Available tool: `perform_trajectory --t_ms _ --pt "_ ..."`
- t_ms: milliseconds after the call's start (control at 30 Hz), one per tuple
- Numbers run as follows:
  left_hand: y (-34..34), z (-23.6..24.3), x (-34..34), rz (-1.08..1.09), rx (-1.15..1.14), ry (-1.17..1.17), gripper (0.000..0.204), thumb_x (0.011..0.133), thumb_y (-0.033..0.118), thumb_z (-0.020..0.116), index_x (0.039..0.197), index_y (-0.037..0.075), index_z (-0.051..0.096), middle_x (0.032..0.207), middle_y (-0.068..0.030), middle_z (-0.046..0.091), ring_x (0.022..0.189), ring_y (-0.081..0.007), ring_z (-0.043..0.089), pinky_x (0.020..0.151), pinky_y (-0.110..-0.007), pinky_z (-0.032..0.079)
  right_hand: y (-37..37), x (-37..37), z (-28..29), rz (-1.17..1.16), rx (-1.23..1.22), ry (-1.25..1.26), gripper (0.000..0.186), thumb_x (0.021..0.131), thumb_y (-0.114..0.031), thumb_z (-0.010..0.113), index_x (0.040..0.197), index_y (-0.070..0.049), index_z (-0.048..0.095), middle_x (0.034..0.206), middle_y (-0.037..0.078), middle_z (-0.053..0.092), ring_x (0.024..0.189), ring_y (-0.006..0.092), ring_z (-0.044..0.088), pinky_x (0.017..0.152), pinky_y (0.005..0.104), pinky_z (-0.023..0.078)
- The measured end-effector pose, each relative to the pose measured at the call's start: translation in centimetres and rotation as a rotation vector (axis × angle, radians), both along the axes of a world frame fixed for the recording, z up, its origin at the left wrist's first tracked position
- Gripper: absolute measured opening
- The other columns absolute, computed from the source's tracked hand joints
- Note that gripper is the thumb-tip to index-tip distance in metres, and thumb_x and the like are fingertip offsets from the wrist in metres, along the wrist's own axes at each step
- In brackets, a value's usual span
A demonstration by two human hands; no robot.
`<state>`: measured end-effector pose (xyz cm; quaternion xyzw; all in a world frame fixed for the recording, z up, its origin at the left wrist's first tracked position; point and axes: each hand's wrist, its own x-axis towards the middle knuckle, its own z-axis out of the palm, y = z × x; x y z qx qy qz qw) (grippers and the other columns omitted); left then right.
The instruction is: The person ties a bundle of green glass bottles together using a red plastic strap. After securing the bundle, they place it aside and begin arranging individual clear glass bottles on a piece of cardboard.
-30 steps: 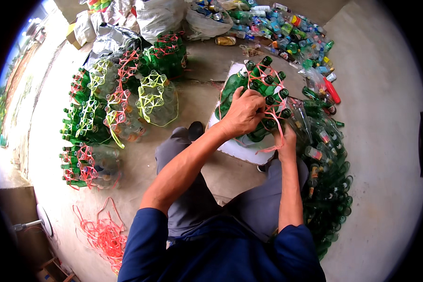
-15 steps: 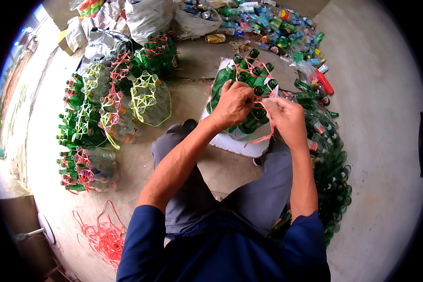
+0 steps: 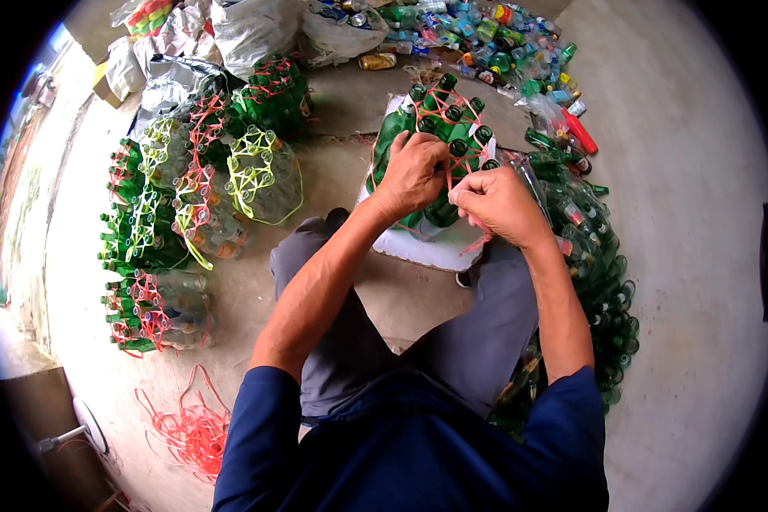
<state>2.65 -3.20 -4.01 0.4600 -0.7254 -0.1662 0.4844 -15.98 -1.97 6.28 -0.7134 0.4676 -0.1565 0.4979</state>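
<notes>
Right hand (image 3: 502, 207) nearer left hand (image 3: 413, 175), pinching strap (image 3: 476, 244) — left's hold hidden; slip could loosen bottles (image 3: 392, 138) behind board's near edge (image 3: 428, 253).

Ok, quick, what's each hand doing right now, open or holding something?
Left hand: fingers curled by the green bottles; what it grips is hidden.
Right hand: closed, pinching the pink strap.

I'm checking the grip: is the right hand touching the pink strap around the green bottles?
Touching. The head view shows the pink strap running into the right hand at its pinched fingers, with a loose end showing below.
</notes>
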Motion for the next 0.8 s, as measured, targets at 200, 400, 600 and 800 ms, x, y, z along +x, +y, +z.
perform_trajectory --t_ms 200,400,600,800 --pt "0.0 0.0 -0.1 -0.003 0.004 0.016 0.008 0.078 0.007 0.066 0.084 0.011 0.063 0.101 -0.0062 0.068 0.113 -0.0287 0.060 0.114 -0.057 0.031 -1.2 0.3 0.1 0.077 -0.168 -0.025 0.018 0.094 -0.011 0.070 0.086 0.005 0.075 0.073 -0.002 0.067 0.068 0.0045 0.055 0.063 0.0249 0.046" --pt "0.1 0.0 -0.1 0.022 0.011 0.030 0.009 0.083 0.014 0.071 0.085 0.011 0.063 0.100 -0.0040 0.068 0.113 -0.0278 0.060 0.114 -0.057 0.031 -2.2 0.9 0.5 -0.014 -0.114 -0.089 0.018 0.095 -0.013 0.069 0.084 0.000 0.074 0.069 -0.003 0.062 0.058 0.0016 0.047 0.051 0.0223 0.036" --pt "0.2 0.3 -0.1 0.016 0.022 0.014 0.011 0.081 0.014 0.073 0.085 0.011 0.063 0.094 -0.0022 0.067 0.111 -0.0256 0.061 0.113 -0.054 0.032 -2.6 1.0 0.9 -0.194 0.072 -0.207 0.022 0.095 -0.018 0.069 0.077 -0.005 0.068 0.066 -0.003 0.059 0.051 0.0013 0.044 0.043 0.0201 0.028" --pt "0.0 0.1 -0.1 0.027 0.010 0.000 0.012 0.080 0.014 0.073 0.083 0.010 0.063 0.094 -0.0027 0.067 0.110 -0.0254 0.061 0.111 -0.049 0.034 -3.5 1.3 0.3 -0.186 0.177 -0.283 0.021 0.095 -0.018 0.071 0.080 -0.003 0.069 0.075 0.002 0.068 0.052 0.0006 0.047 0.042 0.0192 0.027"
